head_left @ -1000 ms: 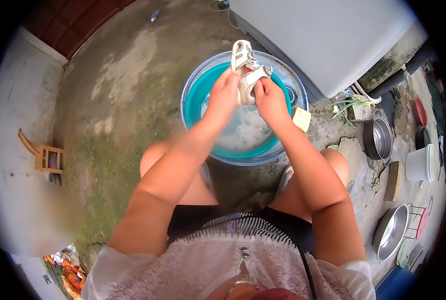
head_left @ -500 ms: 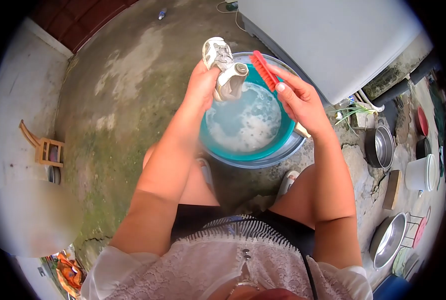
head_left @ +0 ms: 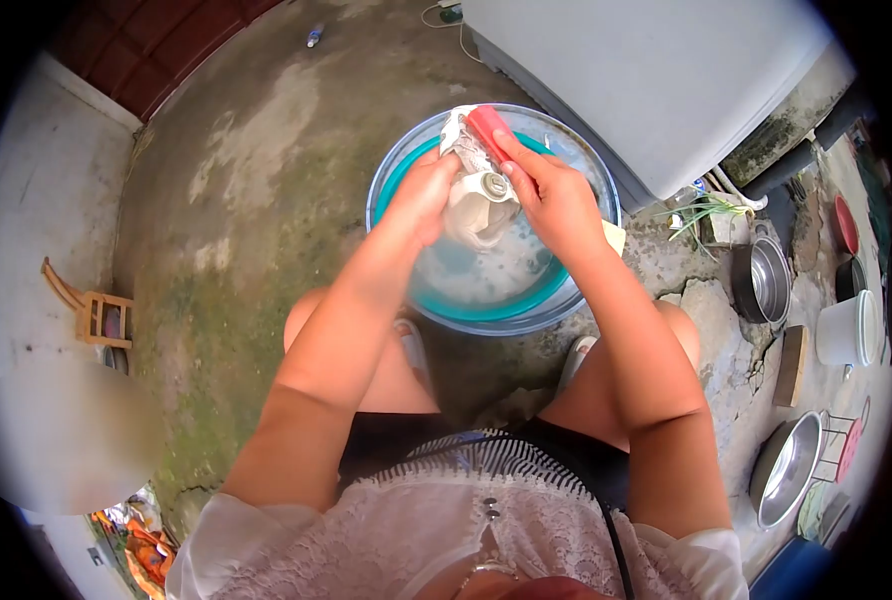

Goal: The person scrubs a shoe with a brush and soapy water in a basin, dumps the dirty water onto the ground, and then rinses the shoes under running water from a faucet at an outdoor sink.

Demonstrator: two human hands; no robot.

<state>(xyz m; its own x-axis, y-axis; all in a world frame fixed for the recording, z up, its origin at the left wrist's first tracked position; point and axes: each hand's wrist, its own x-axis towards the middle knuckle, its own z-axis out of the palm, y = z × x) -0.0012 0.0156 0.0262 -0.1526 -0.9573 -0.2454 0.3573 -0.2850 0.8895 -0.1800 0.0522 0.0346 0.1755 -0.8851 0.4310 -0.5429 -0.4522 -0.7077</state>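
Observation:
A white and grey shoe [head_left: 479, 215] is gripped in my left hand [head_left: 428, 192] above a green basin [head_left: 514, 309]. My right hand [head_left: 554, 192] is closed around a red scrubbing brush [head_left: 488, 127]. The brush lies against the toe end of the shoe, its bristles hidden from view. Cloudy, sudsy water [head_left: 476, 275] fills the basin. Underneath it sits a wider, blue-rimmed metal basin [head_left: 602, 150].
A large grey box-shaped appliance [head_left: 636, 80] stands at the upper right. Metal pots [head_left: 763, 280], a white bucket [head_left: 846, 330] and a steel bowl [head_left: 788, 470] line the right side. A small wooden chair [head_left: 101, 315] is by the left wall.
The red brush has come left from beside the shoe onto it and turned bristles-away. The shoe has shifted slightly right and lower over the basin.

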